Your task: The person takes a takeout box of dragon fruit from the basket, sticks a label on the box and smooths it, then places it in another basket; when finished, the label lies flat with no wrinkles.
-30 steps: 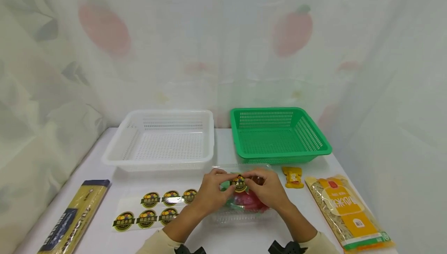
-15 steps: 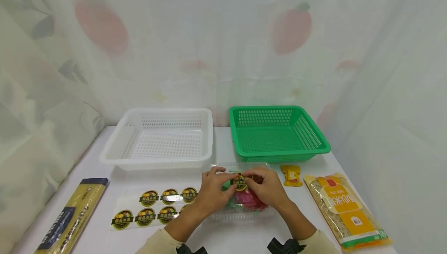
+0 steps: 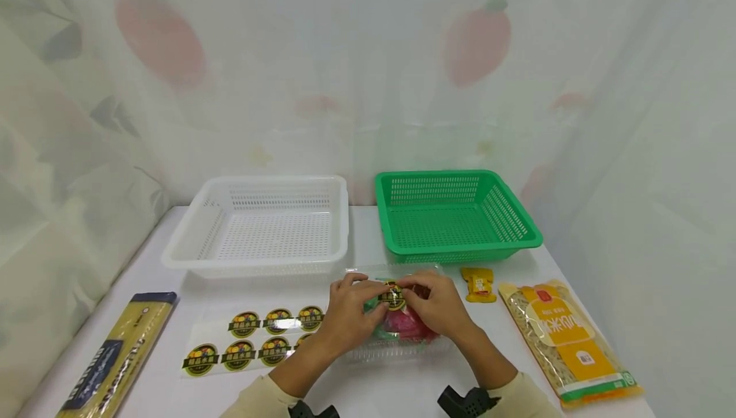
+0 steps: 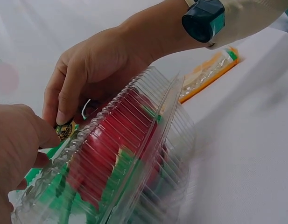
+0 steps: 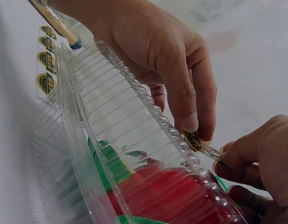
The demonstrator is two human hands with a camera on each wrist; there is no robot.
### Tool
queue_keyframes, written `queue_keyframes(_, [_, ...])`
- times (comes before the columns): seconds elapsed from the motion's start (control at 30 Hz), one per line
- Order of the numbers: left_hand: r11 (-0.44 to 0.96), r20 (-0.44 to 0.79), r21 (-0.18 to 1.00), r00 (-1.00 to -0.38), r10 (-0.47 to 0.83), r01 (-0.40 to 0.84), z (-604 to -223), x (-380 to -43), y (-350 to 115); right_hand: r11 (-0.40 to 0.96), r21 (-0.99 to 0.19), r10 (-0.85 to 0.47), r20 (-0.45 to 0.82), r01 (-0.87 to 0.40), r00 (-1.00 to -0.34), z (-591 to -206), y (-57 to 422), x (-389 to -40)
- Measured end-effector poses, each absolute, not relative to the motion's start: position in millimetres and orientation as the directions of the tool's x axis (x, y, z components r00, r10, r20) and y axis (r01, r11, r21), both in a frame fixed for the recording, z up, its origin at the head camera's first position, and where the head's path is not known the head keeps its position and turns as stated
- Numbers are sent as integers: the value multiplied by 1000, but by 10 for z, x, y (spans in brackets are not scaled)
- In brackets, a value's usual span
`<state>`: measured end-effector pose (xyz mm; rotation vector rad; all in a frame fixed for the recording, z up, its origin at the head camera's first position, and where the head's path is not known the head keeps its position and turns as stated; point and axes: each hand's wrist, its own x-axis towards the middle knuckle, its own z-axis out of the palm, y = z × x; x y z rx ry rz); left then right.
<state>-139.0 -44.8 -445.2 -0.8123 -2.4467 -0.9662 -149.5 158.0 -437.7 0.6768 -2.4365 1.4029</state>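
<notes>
A clear plastic clamshell box (image 3: 397,351) lies in front of me, with red and green contents (image 5: 167,193) showing through its ribbed wall. At its top, both hands meet at a round black-and-gold sticker (image 3: 393,296) printed with fruit. My left hand (image 3: 352,316) pinches the sticker's left side between thumb and finger. On the opposite side, the thumb and finger of my right hand (image 3: 438,306) pinch its edge. Seen from the right wrist, the sticker (image 5: 193,140) stands tilted right at the lid's beaded edge. The fingers hide part of the box's contents.
To the left lie a sheet of similar stickers (image 3: 238,354) and a long noodle packet (image 3: 123,351). Behind stand a white basket (image 3: 259,271) and a green basket (image 3: 460,256). A small yellow packet (image 3: 479,285) and a larger grain bag (image 3: 569,341) lie at right.
The head view has shifted slightly, so everything sits a little higher in it. Both hands keep their pinch on the sticker over the box, nearly unmoved.
</notes>
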Motion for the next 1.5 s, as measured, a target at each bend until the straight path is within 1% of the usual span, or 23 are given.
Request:
queue_keyframes(0.27, [594,544,484,-753,370,642,-4455,-1396,-440,474,-732,-272,407,-490,-872,-4374,1580,-1502])
queue_keyframes(0.47, [600,569,455,-733,372,658,-4472,-1395,-437,495,-680,-301,451,-542,-840,-4380,1574,-1508])
queue_keyframes(0.8, [624,539,441,-747,390,645,-4474,-1375,-448,520,-643,-314,468,-562,-826,-4420,1549,-1514])
queue_keyframes(1.27, [637,552,411,-734,396,653,-4492,-1389,-438,605,-581,-325,444,-544,-835,-4400,1522,-1472])
queue_keyframes(1.5, [630,566,413,-727,388,658,-4499,-1395,-449,641,-563,-301,441,-521,-846,-4394,1515,-1446])
